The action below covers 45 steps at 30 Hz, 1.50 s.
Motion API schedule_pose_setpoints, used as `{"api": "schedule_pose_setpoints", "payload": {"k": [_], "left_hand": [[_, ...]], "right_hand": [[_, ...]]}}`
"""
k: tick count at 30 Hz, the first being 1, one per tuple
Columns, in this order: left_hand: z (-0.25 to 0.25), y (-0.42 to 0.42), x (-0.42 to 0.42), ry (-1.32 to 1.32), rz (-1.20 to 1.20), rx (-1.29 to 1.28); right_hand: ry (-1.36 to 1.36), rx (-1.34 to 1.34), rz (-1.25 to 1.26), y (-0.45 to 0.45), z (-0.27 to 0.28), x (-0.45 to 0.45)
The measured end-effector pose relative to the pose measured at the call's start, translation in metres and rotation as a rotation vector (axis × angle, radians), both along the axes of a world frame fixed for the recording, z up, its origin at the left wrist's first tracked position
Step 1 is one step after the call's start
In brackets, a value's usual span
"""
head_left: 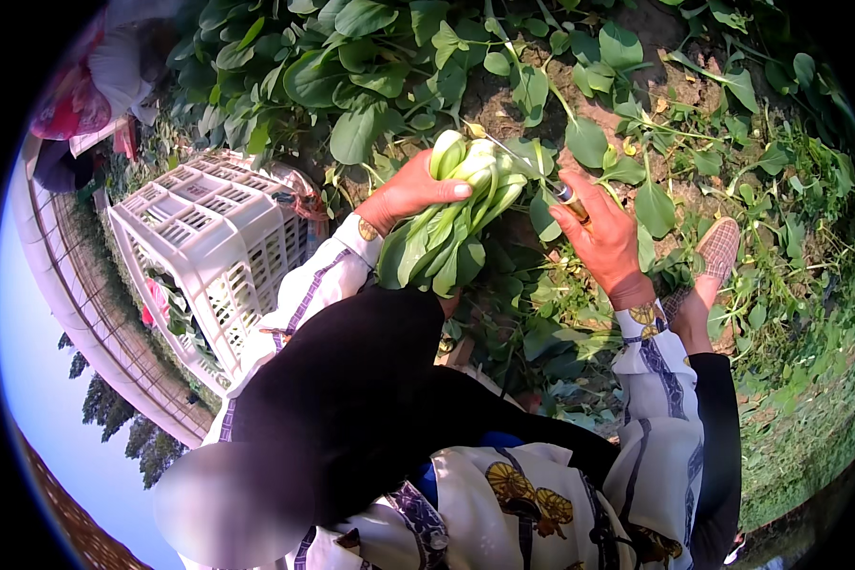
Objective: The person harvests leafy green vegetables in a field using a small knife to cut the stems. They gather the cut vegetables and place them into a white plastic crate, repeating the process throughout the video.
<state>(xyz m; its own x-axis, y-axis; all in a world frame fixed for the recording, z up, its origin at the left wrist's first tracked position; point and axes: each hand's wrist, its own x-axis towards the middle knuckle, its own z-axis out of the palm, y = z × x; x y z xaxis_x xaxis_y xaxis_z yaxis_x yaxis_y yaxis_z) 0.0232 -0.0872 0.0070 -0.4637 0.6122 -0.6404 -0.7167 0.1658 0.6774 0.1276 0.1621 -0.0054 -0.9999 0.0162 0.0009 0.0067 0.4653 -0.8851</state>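
My left hand (415, 189) grips a bunch of bok choy (434, 249). Its pale stem bases point up and away from me, and its green leaves hang towards my lap. To the right of the bunch, my right hand (602, 231) is closed around the handle of a slim-bladed knife (524, 162). The blade slants up and left, close to the stem bases; I cannot tell whether it touches them. Below both hands are leafy plants and soil, partly hidden by the bunch.
A white plastic crate (239, 235) with greens inside stands at my left. Dense bok choy plants (360, 78) grow ahead. My foot in a checked shoe (719, 248) rests among low weeds on the right. Red and white cloth (78, 92) shows at the far upper left.
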Motion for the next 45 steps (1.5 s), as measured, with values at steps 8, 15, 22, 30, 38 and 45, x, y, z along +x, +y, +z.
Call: {"api": "schedule_pose_setpoints", "payload": {"k": [8, 15, 22, 30, 38, 45], "left_hand": [[-0.003, 0.0, 0.007, -0.094, 0.007, 0.053], [0.006, 0.009, 0.003, -0.127, -0.049, 0.085], [0.021, 0.008, -0.037, 0.242, -0.048, -0.15], [-0.003, -0.059, -0.062, 0.839, -0.116, -0.933], [-0.012, -0.068, -0.052, 0.87, -0.092, -0.909], [-0.008, -0.065, -0.052, 0.79, -0.024, -0.884]], "right_hand": [[-0.012, 0.095, 0.045, -0.005, -0.005, 0.005], [-0.081, 0.126, 0.079, -0.009, -0.006, -0.006], [-0.279, -0.042, 0.002, -0.017, -0.011, -0.037], [-0.219, -0.215, -0.129, -0.116, -0.064, -0.098], [-0.327, -0.218, -0.087, -0.136, -0.077, -0.122], [-0.35, -0.049, 0.076, -0.119, -0.071, -0.126]]}}
